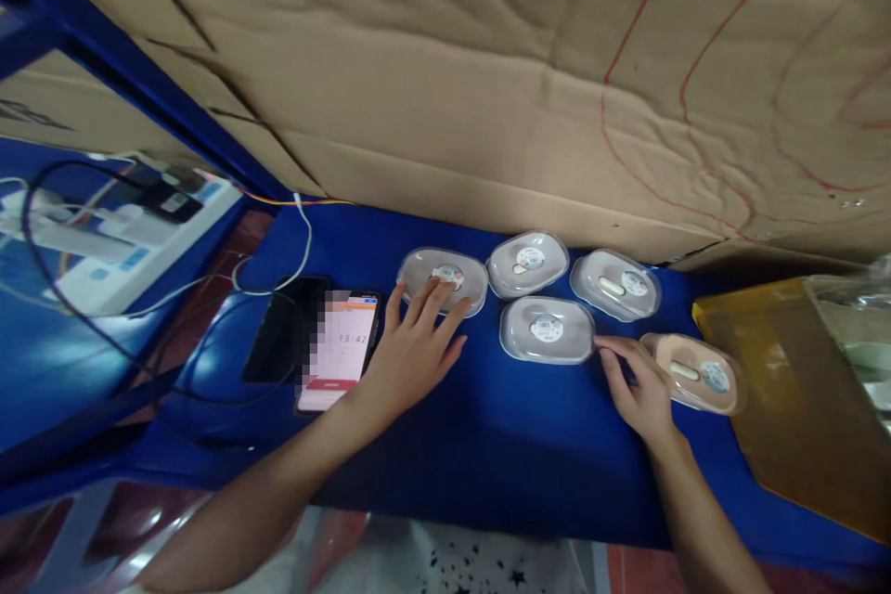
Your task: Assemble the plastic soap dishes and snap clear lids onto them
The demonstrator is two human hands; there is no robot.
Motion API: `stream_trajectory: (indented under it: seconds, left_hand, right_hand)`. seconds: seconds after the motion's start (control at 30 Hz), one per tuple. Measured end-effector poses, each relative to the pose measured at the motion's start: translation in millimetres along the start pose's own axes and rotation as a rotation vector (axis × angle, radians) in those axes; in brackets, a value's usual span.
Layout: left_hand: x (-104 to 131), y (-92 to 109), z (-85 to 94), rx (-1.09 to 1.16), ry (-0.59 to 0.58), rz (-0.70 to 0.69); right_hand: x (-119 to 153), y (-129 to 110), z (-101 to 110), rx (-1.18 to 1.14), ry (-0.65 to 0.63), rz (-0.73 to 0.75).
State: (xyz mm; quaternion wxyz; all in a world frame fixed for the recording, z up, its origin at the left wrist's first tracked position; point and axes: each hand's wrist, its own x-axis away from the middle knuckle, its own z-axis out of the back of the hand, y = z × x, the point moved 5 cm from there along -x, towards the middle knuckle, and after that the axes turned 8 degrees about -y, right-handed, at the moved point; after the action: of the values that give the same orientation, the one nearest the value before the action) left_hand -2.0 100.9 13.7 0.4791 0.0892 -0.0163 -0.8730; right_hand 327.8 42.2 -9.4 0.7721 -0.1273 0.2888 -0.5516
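Note:
Several clear plastic lidded containers with round stickers sit on a blue surface. My left hand (414, 343) is spread flat, its fingertips resting over the leftmost container (418, 267). At the front middle container (547, 331), my right hand (640, 385) has thumb and forefinger pinched at the right end of the rim. Behind these stand a back middle container (547, 252) and a back right container (623, 278) with a pale oblong piece on its lid. A peach-coloured container (703, 367) lies just beyond my right hand, which partly hides its left side.
Left of the containers lies a lit phone (348, 343) beside a dark phone (278, 334). White power strips (167, 241) with tangled cables are further left. Cardboard (432, 65) walls the back. A brown-yellow box (772, 371) stands at the right on the blue table (487, 455).

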Motion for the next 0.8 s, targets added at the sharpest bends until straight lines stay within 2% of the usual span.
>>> stream_trajectory:
  seconds: [0.4, 0.63, 0.8]
  left_hand:
    - [3.5, 6.4, -0.1, -0.007, -0.068, -0.008]
    - [3.2, 4.5, -2.3, 0.032, -0.01, -0.014]
    - [-0.8, 10.7, -8.6, 0.023, 0.022, 0.011]
  right_hand:
    - [-3.1, 19.9, -7.0, -0.016, 0.033, -0.115]
    - [-7.2, 28.8, -14.7, 0.017, -0.011, -0.104]
    - [-6.0, 26.3, -22.0, 0.14, -0.019, -0.066]
